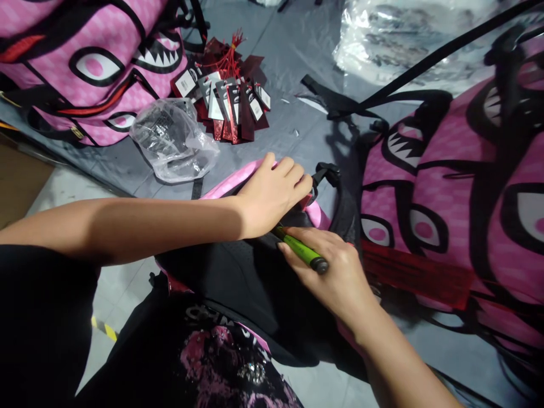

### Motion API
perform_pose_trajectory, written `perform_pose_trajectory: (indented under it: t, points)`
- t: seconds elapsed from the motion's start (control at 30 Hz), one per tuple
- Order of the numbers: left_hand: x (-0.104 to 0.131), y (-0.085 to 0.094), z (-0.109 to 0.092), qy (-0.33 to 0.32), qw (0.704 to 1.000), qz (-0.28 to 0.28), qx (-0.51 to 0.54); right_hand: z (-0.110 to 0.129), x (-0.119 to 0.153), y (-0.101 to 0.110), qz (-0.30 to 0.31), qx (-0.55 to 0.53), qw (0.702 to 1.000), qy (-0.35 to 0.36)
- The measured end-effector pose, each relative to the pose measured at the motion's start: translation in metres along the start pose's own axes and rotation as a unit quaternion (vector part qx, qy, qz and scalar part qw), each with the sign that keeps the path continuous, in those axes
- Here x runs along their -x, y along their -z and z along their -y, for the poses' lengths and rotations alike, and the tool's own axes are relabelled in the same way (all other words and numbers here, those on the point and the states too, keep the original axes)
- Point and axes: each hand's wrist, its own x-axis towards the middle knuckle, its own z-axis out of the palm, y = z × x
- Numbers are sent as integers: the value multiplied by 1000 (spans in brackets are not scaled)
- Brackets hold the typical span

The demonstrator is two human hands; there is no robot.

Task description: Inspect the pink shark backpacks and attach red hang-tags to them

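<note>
A black backpack (pixel 238 277) with pink edges rests between the person's body and the table edge. My left hand (pixel 276 190) is closed over its upper part, fingers curled beside a black buckle (pixel 327 173). Some red material shows under those fingertips. Just below, my right hand (pixel 331 266) grips a green pen-shaped tool (pixel 300 252) with a black end. Its far tip points at the black fabric under my left hand and is hidden there, so I cannot tell what it touches.
Pink backpacks with eye and tooth prints lie at the left (pixel 97 68) and right (pixel 442 198). Red hang tags (pixel 233 102) with strings are bunched on the grey table cover (pixel 293 56). A crumpled clear plastic bag (pixel 174 141) and clear packaging (pixel 403 45) lie there too.
</note>
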Motion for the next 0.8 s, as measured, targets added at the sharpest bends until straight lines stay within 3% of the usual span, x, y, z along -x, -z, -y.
perform_pose_trajectory:
  t: [0.47, 0.67, 0.8]
  points:
    - [0, 6, 0, -5, 1000, 18, -13, 3, 1, -7, -51, -8, 999, -11]
    - [2, 18, 30, 9, 993, 116, 11, 3, 10, -6, -50, 0, 998, -42]
    - [10, 26, 35, 43, 992, 122, -12, 7, 10, -18, -108, -19, 994, -23]
